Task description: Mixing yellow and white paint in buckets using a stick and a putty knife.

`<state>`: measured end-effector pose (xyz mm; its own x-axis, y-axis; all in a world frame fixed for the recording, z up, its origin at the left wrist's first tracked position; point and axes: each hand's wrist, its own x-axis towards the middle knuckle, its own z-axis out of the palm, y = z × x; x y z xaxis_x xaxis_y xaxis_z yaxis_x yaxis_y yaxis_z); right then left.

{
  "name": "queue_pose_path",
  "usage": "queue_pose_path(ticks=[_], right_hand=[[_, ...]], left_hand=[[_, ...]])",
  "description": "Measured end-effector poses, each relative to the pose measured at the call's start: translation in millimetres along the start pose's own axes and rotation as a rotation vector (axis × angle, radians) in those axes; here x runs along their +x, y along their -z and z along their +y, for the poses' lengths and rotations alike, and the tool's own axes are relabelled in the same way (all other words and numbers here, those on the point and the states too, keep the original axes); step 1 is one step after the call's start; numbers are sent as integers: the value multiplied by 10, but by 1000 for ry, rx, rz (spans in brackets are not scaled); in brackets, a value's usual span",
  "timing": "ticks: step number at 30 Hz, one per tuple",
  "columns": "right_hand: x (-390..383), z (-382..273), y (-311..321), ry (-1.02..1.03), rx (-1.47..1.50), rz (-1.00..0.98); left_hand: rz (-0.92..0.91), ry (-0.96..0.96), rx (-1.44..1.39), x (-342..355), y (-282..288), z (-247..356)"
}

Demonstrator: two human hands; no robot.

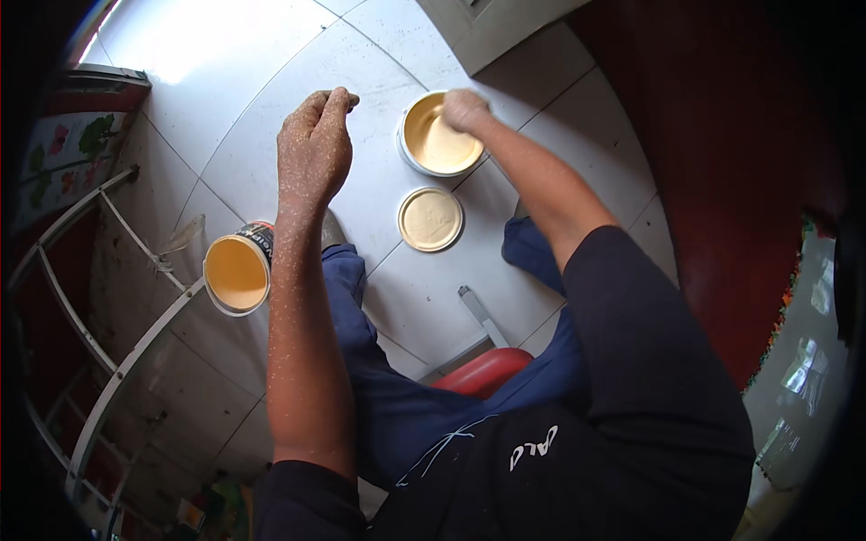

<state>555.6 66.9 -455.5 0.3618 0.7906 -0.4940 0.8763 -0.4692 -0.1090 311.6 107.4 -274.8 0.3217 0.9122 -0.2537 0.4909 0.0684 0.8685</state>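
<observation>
A white bucket [424, 150] with creamy yellow, paint-like stuff inside stands on the floor in front of me. My right hand [466, 111] is over its far right rim, rounded like a fist and blurred by motion; anything in its grip is hidden. My left hand [315, 144] is raised to the left of the bucket, touching nothing around it. Its fingers are curled and pressed together, and I cannot make out what they hold, if anything. Pale specks cover this hand and forearm. A round lid [430, 219] smeared with yellow lies on the floor nearer to me.
A second bucket [237, 275], its inside coated yellow, is at the left beside a curved white metal frame [135, 352]. Between my legs shows a red seat [485, 372]. A pale panel [492, 27] stands at the far edge of the tiled floor [298, 54].
</observation>
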Motion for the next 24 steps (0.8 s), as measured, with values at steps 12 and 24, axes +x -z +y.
queue_pose_path(ticks=[12,24], right_hand=[[-68,-81,-137,117,-70,-134],[-191,-98,-166,109,18,-150]], left_hand=[[-64,-67,30,42,-290,88],[-45,-58,73,95,-172,54]])
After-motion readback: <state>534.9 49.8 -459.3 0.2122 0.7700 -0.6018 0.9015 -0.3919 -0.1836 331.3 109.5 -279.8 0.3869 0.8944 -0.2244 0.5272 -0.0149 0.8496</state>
